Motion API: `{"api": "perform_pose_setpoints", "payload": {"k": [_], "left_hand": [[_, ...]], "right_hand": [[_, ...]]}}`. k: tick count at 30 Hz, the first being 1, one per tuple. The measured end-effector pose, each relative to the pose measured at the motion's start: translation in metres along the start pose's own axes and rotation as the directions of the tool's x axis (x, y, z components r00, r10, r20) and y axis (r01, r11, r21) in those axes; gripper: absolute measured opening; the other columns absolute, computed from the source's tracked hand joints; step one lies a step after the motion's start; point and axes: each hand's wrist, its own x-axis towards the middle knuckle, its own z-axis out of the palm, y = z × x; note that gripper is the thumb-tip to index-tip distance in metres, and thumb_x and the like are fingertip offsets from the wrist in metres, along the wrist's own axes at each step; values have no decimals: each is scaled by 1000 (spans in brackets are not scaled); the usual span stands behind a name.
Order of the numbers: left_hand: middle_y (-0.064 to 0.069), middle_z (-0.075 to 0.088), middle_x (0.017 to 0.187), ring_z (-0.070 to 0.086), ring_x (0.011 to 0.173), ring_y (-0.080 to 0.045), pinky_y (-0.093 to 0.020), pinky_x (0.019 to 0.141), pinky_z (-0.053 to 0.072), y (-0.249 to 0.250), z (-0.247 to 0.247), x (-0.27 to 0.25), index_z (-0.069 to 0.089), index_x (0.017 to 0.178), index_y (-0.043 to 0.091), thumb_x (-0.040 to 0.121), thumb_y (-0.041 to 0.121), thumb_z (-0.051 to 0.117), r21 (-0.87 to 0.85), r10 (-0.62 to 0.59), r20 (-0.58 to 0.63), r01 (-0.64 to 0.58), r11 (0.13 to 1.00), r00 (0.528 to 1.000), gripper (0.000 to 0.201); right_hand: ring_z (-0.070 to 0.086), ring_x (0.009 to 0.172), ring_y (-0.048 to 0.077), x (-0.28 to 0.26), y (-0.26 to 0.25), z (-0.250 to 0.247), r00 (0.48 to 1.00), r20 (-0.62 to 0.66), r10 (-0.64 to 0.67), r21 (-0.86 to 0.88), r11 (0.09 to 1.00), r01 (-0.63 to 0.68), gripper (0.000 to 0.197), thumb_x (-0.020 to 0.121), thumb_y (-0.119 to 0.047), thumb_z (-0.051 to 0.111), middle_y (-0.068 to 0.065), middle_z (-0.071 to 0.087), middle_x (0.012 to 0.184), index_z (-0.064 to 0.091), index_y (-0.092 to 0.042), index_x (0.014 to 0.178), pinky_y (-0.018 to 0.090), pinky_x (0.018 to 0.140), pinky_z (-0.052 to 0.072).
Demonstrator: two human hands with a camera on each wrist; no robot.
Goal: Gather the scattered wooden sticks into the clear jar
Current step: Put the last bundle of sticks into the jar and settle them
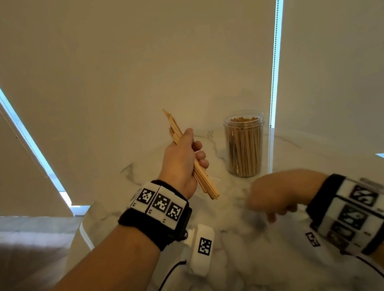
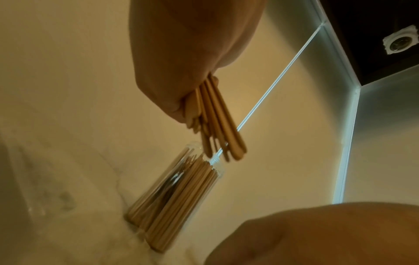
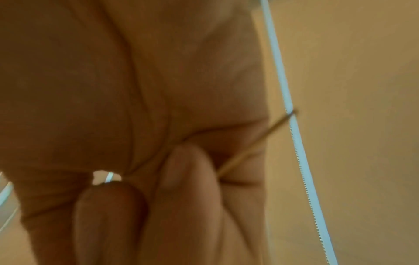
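Observation:
My left hand (image 1: 184,156) grips a bundle of flat wooden sticks (image 1: 203,180), raised above the marble table and tilted, left of the jar. In the left wrist view the bundle of sticks (image 2: 217,122) pokes out of my fist above the jar (image 2: 181,193). The clear jar (image 1: 245,145) stands upright, open-topped and packed with sticks. My right hand (image 1: 274,197) is blurred, low over the table in front of the jar, fingers curled. In the right wrist view its fingers (image 3: 188,172) pinch one thin stick (image 3: 256,143).
The round white marble table (image 1: 253,272) ends close to the wall behind the jar. Roller blinds cover the windows; a bead chain (image 1: 273,79) hangs just right of the jar. The floor (image 1: 16,256) lies to the left.

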Motion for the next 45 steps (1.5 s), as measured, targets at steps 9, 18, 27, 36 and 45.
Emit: {"api": "perform_pose_setpoints", "payload": {"k": [9, 18, 27, 36, 45], "left_hand": [[-14, 79, 100, 75, 83, -23, -43, 77, 63, -11, 26, 4, 57, 93, 12, 107, 34, 53, 48, -41, 187, 32, 998, 981, 26], [-21, 75, 112, 74, 104, -29, -44, 96, 59, -12, 63, 28, 65, 120, -1, 106, 40, 51, 21, 106, 198, -113, 993, 974, 45], [-18, 76, 112, 76, 98, -25, -31, 86, 62, -31, 62, 40, 66, 119, -6, 108, 29, 48, -32, 107, 315, -102, 994, 943, 41], [-14, 78, 101, 76, 84, -23, -38, 77, 62, -24, 58, 35, 62, 92, 14, 108, 42, 46, -126, 199, 154, -181, 975, 968, 35], [-9, 77, 113, 73, 109, -26, -49, 102, 52, 2, 59, 35, 52, 130, 14, 94, 49, 65, -115, 187, 213, -165, 980, 959, 52]], "right_hand": [[73, 64, 28, -14, -11, -48, 866, -501, 8, 645, 670, 367, 31, 103, -24, 34, 13, 74, 74, 61, -8, 104, 38, 64, 62], [50, 59, 6, 39, -14, -49, 524, -852, -9, 287, 828, 482, 21, 105, -29, 35, -3, 55, 74, 45, -17, 92, 20, 50, 32], [58, 105, 24, 41, -15, -49, 533, -837, -127, 65, 943, 326, 35, 104, -14, 33, 14, 61, 115, 58, -3, 126, 31, 88, 46], [60, 63, 2, 50, -2, -48, 667, -698, -260, 165, 849, 503, 16, 93, -26, 54, -7, 61, 81, 49, -22, 108, 16, 56, 47], [59, 63, 8, 41, 21, -60, 592, -782, -196, 29, 937, 349, 19, 99, -37, 48, -6, 60, 73, 59, -24, 90, 27, 66, 55]]}}
